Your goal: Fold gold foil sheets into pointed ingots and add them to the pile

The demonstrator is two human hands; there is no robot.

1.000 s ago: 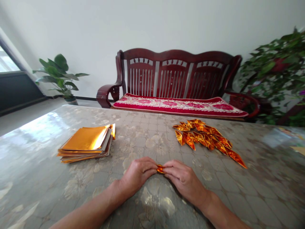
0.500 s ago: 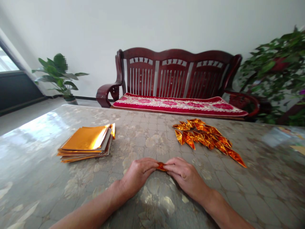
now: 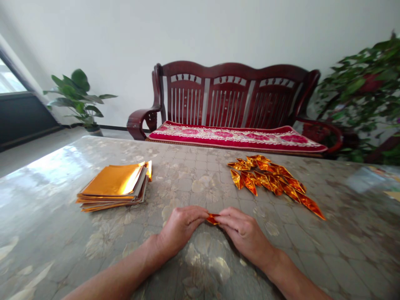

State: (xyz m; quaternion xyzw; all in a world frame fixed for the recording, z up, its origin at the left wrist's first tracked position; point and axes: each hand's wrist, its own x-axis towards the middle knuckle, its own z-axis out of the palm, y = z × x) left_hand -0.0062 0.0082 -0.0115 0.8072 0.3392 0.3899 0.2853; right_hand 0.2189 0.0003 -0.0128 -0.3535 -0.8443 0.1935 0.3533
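Observation:
A small folded piece of orange-gold foil paper (image 3: pixel 213 219) spans the gap between my hands, just above or on the table. My left hand (image 3: pixel 184 225) pinches its left end, fingers pressed together. At the other end, my right hand (image 3: pixel 239 227) grips it between thumb and fingers. Both tips of the paper are hidden under the fingers. To the left lies a stack of gold foil sheets (image 3: pixel 112 181), slightly uneven at its edges. Right of my hands, several folded foil pieces (image 3: pixel 265 177) with pointed ends lie in a loose cluster.
The table (image 3: pixel 187 175) has a flower-patterned, glossy cover. A clear plastic bag (image 3: pixel 368 179) lies at its right side. Behind the table stands a dark red wooden bench (image 3: pixel 231 100) with a red floral cushion (image 3: pixel 237 136). Potted plants (image 3: pixel 78 98) flank the bench.
Both hands keep their pinch on the folded foil paper, which now shows slightly more of its front face. The whole view has shifted a little; the stack and cluster stay put.

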